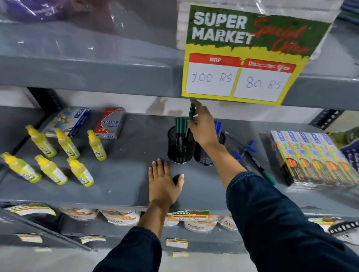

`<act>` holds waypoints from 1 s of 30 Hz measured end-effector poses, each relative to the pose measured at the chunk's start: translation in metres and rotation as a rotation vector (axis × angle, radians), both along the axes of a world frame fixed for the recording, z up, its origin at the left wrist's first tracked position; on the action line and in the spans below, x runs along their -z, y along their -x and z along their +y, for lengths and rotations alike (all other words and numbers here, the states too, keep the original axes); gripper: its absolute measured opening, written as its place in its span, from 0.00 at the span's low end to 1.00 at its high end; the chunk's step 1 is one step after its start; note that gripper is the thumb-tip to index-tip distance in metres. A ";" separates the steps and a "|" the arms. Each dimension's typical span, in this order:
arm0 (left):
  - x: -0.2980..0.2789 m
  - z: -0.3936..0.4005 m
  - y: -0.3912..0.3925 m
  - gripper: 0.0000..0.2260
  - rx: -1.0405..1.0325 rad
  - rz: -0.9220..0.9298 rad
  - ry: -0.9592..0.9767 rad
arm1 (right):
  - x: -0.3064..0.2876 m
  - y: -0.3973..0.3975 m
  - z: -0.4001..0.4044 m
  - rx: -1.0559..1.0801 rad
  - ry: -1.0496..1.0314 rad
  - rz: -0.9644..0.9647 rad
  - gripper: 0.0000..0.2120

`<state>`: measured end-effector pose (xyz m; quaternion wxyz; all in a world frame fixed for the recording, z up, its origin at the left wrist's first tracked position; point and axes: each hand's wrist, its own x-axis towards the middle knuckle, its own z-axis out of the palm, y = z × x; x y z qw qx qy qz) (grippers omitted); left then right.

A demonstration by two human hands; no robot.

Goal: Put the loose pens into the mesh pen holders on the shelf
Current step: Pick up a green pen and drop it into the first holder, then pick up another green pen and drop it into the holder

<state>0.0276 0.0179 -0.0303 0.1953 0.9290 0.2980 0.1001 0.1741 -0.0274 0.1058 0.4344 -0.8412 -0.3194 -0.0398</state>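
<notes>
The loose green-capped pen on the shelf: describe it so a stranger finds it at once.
Start at the yellow price sign and drop to the two mesh pen holders below it. Right of them, before the boxes, loose pens lie flat. The green-capped pen is nearest the front edge, black-bodied; its neighbours are clear with blue caps.

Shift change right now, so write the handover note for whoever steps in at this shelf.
Right hand: holds a green pen upright above the left mesh holder, not yet dropped in.
Left hand: flat on the shelf in front of the holders, holding nothing.
Done: green pens stand in the left holder; blue pens stand in the right mesh holder.
Left: drop the held pen in, then clear the loose pens lying on the shelf right of the holders, blue ones and a green-capped one.
</notes>
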 end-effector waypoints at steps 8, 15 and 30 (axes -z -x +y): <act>0.001 0.001 -0.001 0.33 0.012 0.008 -0.022 | 0.022 0.002 0.006 -0.091 0.212 0.016 0.30; 0.000 0.001 -0.001 0.33 0.010 0.009 -0.009 | 0.019 0.002 0.004 -0.106 0.292 -0.083 0.32; -0.006 0.000 0.000 0.33 0.017 0.065 -0.082 | 0.076 0.004 -0.158 0.759 0.275 0.035 0.13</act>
